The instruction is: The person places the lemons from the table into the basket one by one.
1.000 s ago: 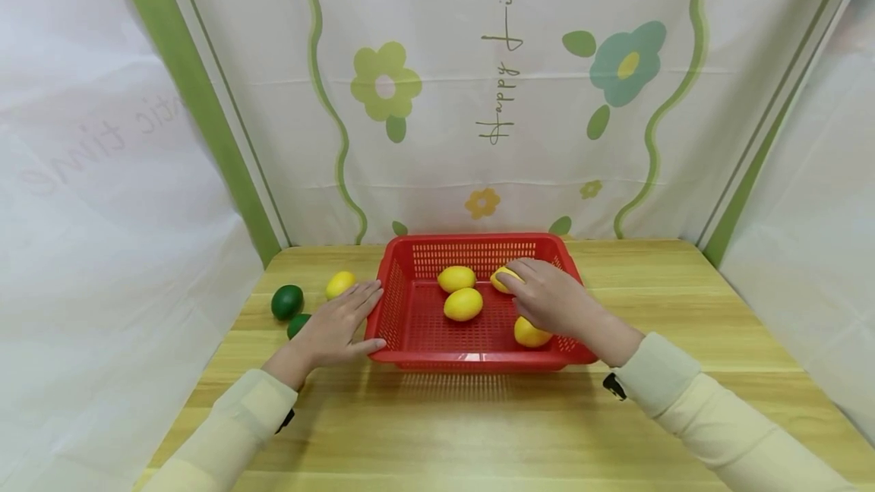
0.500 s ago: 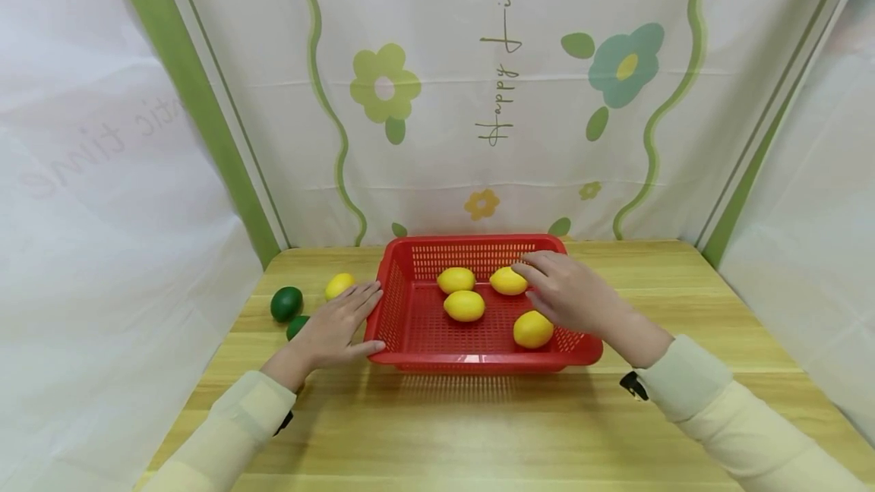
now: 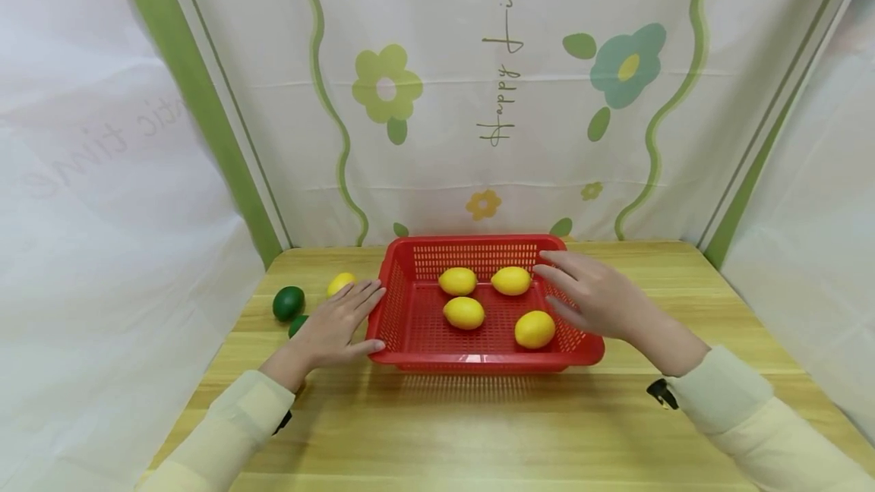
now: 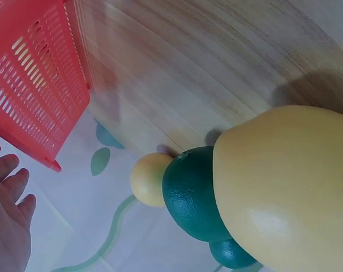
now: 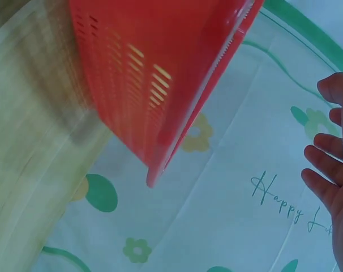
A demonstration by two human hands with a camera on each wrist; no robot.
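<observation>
The head view, widest of the three, looks forward and down over the table (image 3: 437,435), the red basket (image 3: 478,359) at five o'clock, the printed curtain (image 3: 437,165) at twelve. The left-wrist view, tilted, sits very near a yellow fruit (image 4: 290,187) at four o'clock, the basket at ten. The hazy right-wrist view seems to look past the nearby basket towards the curtain, sharing its "Happy" lettering (image 5: 276,198) with the head view.
</observation>
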